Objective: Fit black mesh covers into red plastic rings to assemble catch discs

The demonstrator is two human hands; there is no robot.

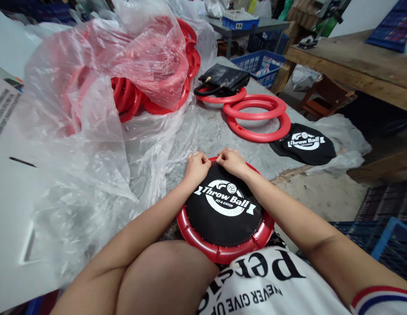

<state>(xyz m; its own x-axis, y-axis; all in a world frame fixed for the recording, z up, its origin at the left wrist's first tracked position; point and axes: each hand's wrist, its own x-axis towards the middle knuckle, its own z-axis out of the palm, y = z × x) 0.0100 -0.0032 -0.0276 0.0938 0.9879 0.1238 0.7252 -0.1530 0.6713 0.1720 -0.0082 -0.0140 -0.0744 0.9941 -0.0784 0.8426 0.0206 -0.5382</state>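
A red plastic ring (219, 253) rests against my lap and the near edge of the table. Stretched across it is a black mesh cloth (219, 229) with a white "Throw Ball" print. At the ring's far side, my left hand (197, 166) is closed, its fingertips pinching the cloth's edge. Close beside it, my right hand (231, 161) grips the same edge with thumb and fingers pressed together. The exact bit under the fingertips is hidden. Along the near rim, the cloth's edge lies against the inside of the ring.
Several red rings (256, 136) lie ahead to the right, a black bag (228, 76) on one. Another black printed cloth (305, 151) sits at the table's right edge. Clear plastic wrap (101, 144) with more red rings covers the left. Blue crates (261, 65) stand beyond.
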